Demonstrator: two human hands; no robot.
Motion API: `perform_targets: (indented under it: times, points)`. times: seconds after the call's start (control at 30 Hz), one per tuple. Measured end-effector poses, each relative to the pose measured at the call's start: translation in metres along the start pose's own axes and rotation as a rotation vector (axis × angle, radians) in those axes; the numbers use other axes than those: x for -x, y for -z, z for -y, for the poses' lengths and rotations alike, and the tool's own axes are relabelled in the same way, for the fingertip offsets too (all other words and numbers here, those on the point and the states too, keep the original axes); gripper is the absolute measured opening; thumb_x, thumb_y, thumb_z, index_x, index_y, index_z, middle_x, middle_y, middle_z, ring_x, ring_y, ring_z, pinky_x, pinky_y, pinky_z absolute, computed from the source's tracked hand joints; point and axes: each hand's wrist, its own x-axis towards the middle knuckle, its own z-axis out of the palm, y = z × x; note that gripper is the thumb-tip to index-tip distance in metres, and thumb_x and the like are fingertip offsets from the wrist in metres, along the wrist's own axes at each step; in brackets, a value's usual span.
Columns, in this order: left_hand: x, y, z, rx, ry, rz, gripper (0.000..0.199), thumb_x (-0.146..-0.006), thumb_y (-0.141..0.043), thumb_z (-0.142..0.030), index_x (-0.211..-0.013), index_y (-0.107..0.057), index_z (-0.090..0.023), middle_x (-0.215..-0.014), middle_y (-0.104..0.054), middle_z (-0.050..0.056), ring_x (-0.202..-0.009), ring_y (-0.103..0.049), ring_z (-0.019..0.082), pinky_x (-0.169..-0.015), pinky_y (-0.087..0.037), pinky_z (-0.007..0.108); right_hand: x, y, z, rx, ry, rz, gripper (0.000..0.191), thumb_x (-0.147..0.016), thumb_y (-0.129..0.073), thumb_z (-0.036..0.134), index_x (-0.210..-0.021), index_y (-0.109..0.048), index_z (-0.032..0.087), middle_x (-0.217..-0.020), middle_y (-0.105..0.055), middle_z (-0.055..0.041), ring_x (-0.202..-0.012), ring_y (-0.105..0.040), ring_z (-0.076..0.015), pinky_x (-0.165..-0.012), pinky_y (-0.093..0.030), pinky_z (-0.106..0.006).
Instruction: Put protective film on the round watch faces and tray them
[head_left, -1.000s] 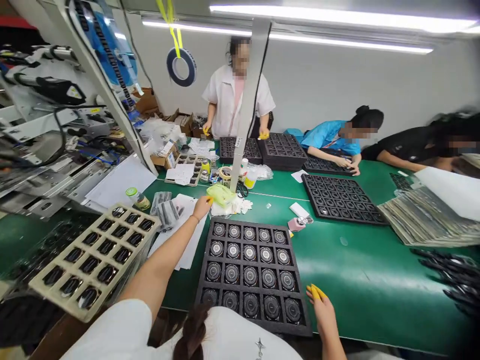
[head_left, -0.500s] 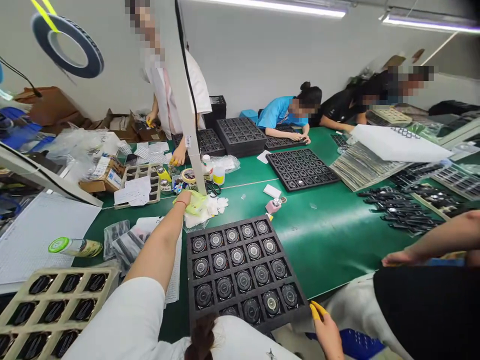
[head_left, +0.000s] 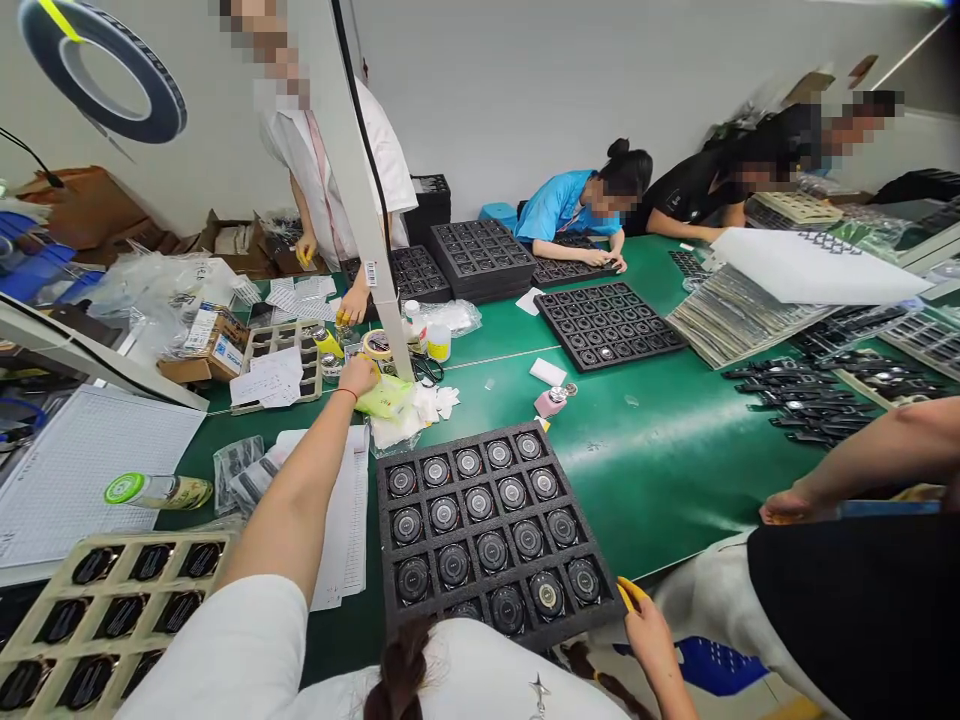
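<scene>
Black tray (head_left: 592,619) of round parts (head_left: 492,551) lies on the worktop (head_left: 652,480), near right corner apparently past the edge. Risk, as judged: a push or downward press at that corner could tip the tray and unseat parts. Right hand (head_left: 648,624): low, fingers extended at the corner, apparently touching; grip cannot be told. Left arm stretched far forward; left hand (head_left: 360,374) at green packet (head_left: 386,397), fingers curled, hold on it unclear.

6 o'clock: 1 black tray (head_left: 574,624), 19 discs (head_left: 493,552), perhaps more hidden | 8 o'clock: 1 jar (head_left: 169,491) | 10 o'clock: 1 roll (head_left: 166,100)
</scene>
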Motion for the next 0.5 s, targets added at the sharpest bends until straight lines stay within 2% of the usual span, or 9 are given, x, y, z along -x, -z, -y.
perform_targets:
  times: [0.13,0.23,0.33,0.5]
  points:
    - [0.012,0.037,0.013,0.189,-0.034,-0.154,0.031,-0.093,-0.058,-0.032,-0.117,-0.058,-0.014,-0.118,-0.061,0.009,-0.102,-0.062,0.023,-0.086,-0.054,0.043,-0.001,0.004,0.007,0.001,0.020,-0.007,0.053,-0.053,-0.041,0.034,-0.093,-0.070,0.015,-0.108,-0.072,-0.0154,-0.108,-0.064,-0.0337,-0.099,-0.047,-0.044]
    - [0.027,0.058,0.018,0.300,-0.046,-0.247,0.030,-0.093,-0.058,-0.032,-0.116,-0.059,-0.014,-0.114,-0.063,0.009,-0.098,-0.063,0.021,-0.083,-0.055,0.042,-0.004,0.005,0.016,-0.014,0.056,-0.002,0.050,-0.060,-0.046,0.041,-0.093,-0.070,0.012,-0.109,-0.071,-0.0181,-0.109,-0.064,-0.0343,-0.099,-0.047,-0.044]
    - [0.035,0.075,0.014,0.381,-0.061,-0.330,0.028,-0.092,-0.059,-0.032,-0.113,-0.060,-0.013,-0.111,-0.064,0.008,-0.095,-0.064,0.021,-0.082,-0.056,0.040,-0.010,0.006,0.027,-0.023,0.103,-0.006,0.054,-0.065,-0.047,0.047,-0.097,-0.070,0.011,-0.111,-0.070,-0.0189,-0.110,-0.063,-0.0340,-0.100,-0.046,-0.044]
    - [0.037,0.109,0.004,0.513,-0.066,-0.492,0.026,-0.092,-0.059,-0.032,-0.110,-0.061,-0.013,-0.107,-0.064,0.007,-0.091,-0.064,0.019,-0.079,-0.056,0.038,-0.020,0.007,0.054,0.014,0.209,-0.034,0.054,-0.072,-0.045,0.046,-0.105,-0.069,0.011,-0.114,-0.068,-0.0176,-0.112,-0.060,-0.0319,-0.101,-0.043,-0.045]
